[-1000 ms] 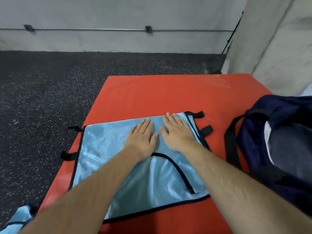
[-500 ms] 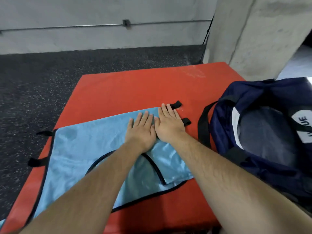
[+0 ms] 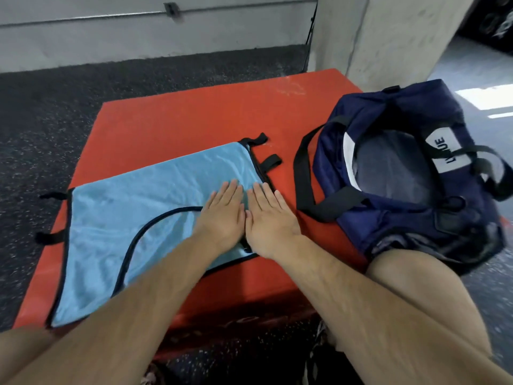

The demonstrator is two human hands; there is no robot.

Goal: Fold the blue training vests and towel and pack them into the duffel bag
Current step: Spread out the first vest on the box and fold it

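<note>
Head: vest [image 3: 138, 201] seemingly under right hand [image 3: 270, 226].

speckled dark floor [image 3: 69, 107], grey wall [image 3: 111, 34], concrete pillar [image 3: 388, 37].

— What differs from a second ago?
— The left hand [image 3: 222, 218] and right hand [image 3: 270, 220] now press flat further right on the vest [image 3: 133, 218], nearer its near corner; the right hand reaches over the edge onto the mat [image 3: 194, 120].
— And the bag [image 3: 402, 112]?
— More of it shows; a knee [image 3: 402, 273] comes into view beside it.
</note>
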